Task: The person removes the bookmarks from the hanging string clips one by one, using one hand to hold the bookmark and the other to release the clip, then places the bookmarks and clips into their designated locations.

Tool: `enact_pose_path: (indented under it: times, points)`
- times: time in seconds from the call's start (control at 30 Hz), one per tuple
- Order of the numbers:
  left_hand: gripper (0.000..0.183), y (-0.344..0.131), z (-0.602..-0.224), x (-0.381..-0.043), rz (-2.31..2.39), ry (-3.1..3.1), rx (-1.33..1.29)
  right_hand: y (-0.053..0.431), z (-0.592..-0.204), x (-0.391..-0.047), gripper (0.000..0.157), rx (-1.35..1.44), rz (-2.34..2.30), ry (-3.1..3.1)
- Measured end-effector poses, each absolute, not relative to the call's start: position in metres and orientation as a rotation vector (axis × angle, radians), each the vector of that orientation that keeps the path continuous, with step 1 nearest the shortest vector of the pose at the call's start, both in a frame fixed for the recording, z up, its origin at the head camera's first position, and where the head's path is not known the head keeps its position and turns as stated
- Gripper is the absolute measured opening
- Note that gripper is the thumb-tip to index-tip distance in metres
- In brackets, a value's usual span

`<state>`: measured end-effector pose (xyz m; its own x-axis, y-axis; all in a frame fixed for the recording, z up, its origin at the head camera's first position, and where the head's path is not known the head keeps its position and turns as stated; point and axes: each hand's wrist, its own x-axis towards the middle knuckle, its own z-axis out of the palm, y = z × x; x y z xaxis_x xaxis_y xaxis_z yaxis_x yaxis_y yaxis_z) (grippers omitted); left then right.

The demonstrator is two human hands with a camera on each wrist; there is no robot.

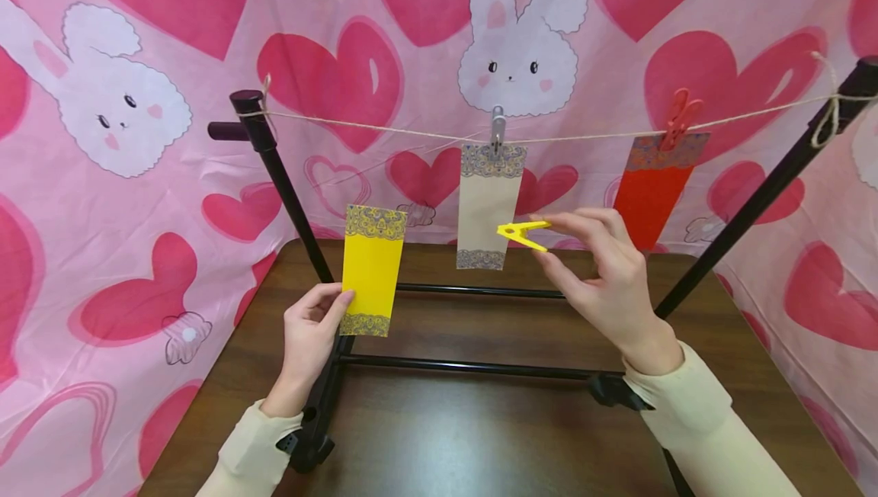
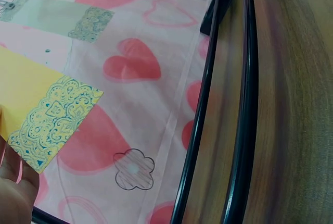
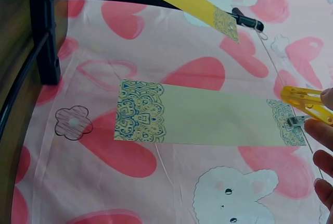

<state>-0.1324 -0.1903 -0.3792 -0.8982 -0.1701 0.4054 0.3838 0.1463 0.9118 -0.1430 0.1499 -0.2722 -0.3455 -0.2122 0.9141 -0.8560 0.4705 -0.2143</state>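
Note:
My left hand (image 1: 312, 337) pinches a yellow card (image 1: 370, 268) by its lower left edge, thumb in front. Patterned bands run across the card's top and bottom; it is held upright below the string (image 1: 384, 129). Between thumb and fingertips, my right hand (image 1: 604, 283) holds a yellow clothespin (image 1: 521, 234) by its handle ends, its nose toward the left. In the head view the clothespin overlaps a cream card (image 1: 483, 207), which hangs from the string by a grey clothespin (image 1: 498, 131). In the right wrist view the yellow clothespin (image 3: 304, 100) has nothing in its nose.
A red card (image 1: 652, 200) hangs at the right from a red clothespin (image 1: 679, 120). The string is tied between two black posts (image 1: 284, 184) of a rack standing on a brown wooden table (image 1: 446, 436). Behind is a pink cloth (image 1: 425, 85) with hearts and rabbits.

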Motion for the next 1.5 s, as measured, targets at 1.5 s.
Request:
enact_pose_path:
  times: [1.5]
  points:
    - [0.017,-0.204,-0.401,-0.117,-1.806,-2.004,-0.057,0.213,-0.316,-0.135,0.054,0.801,0.926,-1.876]
